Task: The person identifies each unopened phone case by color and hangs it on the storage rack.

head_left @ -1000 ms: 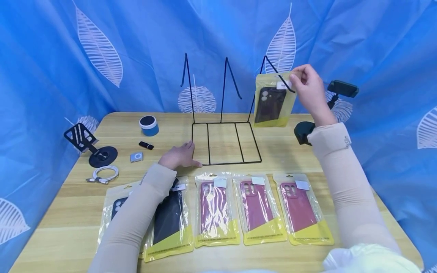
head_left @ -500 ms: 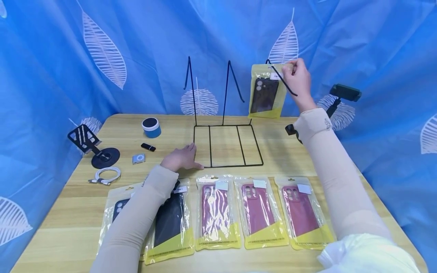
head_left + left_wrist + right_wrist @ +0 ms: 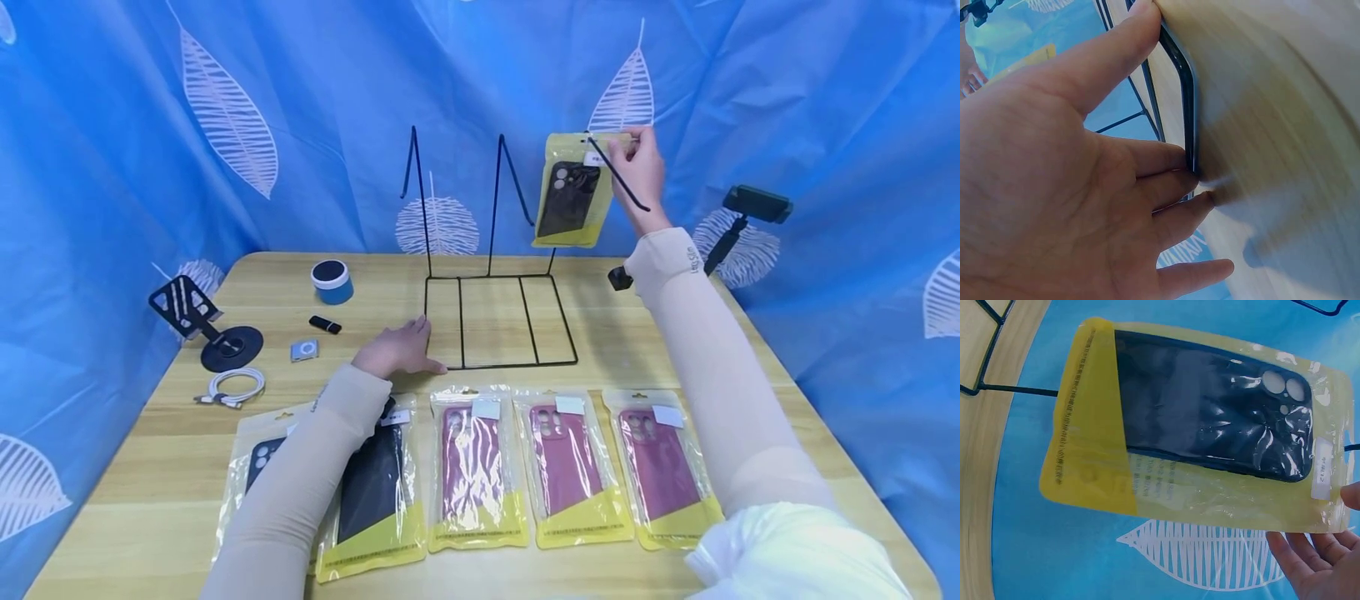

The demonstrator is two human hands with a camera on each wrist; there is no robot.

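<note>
In the head view, my right hand point(image 3: 641, 171) pinches the top right corner of a yellow-and-clear pouch with a black phone case point(image 3: 570, 200) inside. A rack hook point(image 3: 621, 179) comes out in front of the pouch from about its hang hole; the pouch hangs upright near the hook's back end. The right wrist view shows the pouched phone case point(image 3: 1204, 406) close up, thumb on its front and fingers behind. My left hand point(image 3: 397, 347) touches the front left corner of the black wire rack point(image 3: 517, 364), thumb and rather straight fingers against the base wire point(image 3: 1188, 106).
Pouched phone cases lie in front: three pink ones point(image 3: 566, 458) and dark ones point(image 3: 371, 483), partly under my left sleeve. To the left are a phone stand point(image 3: 231, 346), white cable point(image 3: 236, 383), blue jar point(image 3: 332, 283), black stick point(image 3: 326, 324) and small square player point(image 3: 303, 350). Another stand point(image 3: 753, 204) is right.
My right hand has moved left and up, bringing the pouch back along the right hook, which now emerges near its hang hole. The left hand stays at the rack's corner.
</note>
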